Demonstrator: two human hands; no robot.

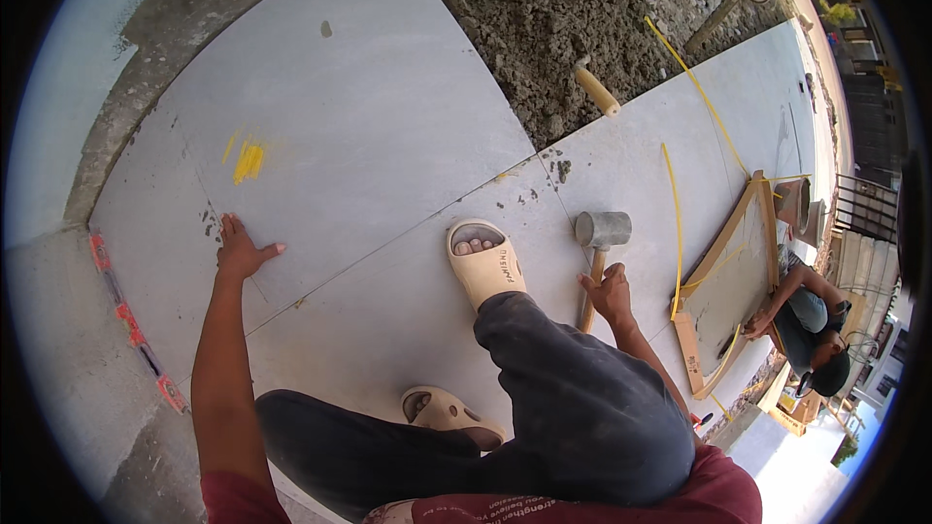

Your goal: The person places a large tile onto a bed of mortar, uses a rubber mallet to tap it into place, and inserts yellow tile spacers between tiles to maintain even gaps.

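Note:
My left hand [245,250] lies on a large light-grey tile [359,126], fingers forward and thumb stretched out to the right. Nothing is in it. To the right of my foot, my right hand [610,293] is at the wooden handle of a grey-headed mallet [603,229]. The thumb crosses the handle and the other fingers look curled, partly hidden. The mallet's head points away from me. My two feet, in beige slides [485,267], stand on the tiles between my hands.
Rough wet mortar [553,29] borders the tiles at the far side, with a wooden-handled tool [595,90] at its edge. A red spirit level [131,322] lies at left. On the right are yellow straps [672,223], a wooden frame [714,257] and another person [815,320] crouching.

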